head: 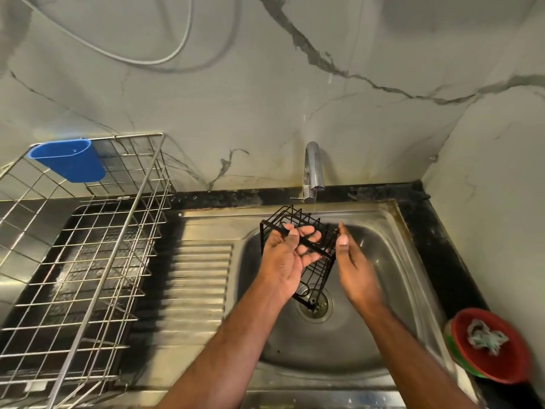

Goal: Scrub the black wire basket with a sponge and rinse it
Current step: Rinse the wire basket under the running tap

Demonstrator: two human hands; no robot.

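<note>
A home kitchen — steel sink [413, 240] with tap [314, 169], wire dish rack [97, 261], marble-patterned wall [265, 84].

Left hand [287, 255] curled in grip; right hand [352, 261] open, blurred.

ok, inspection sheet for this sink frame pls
Surface: steel sink, wet; black counter edge.
Job's things: black wire basket held over the drain, thin stream from the tap; no sponge in hand.
Clutter: steel dish rack, blue cup, red bowl with a crumpled scrubber.
Grippers: left hand grips the basket; right hand open, fingertips at its edge.
Cables: grey hose on the wall.
Surroundings: marble-pattern wall.
</note>
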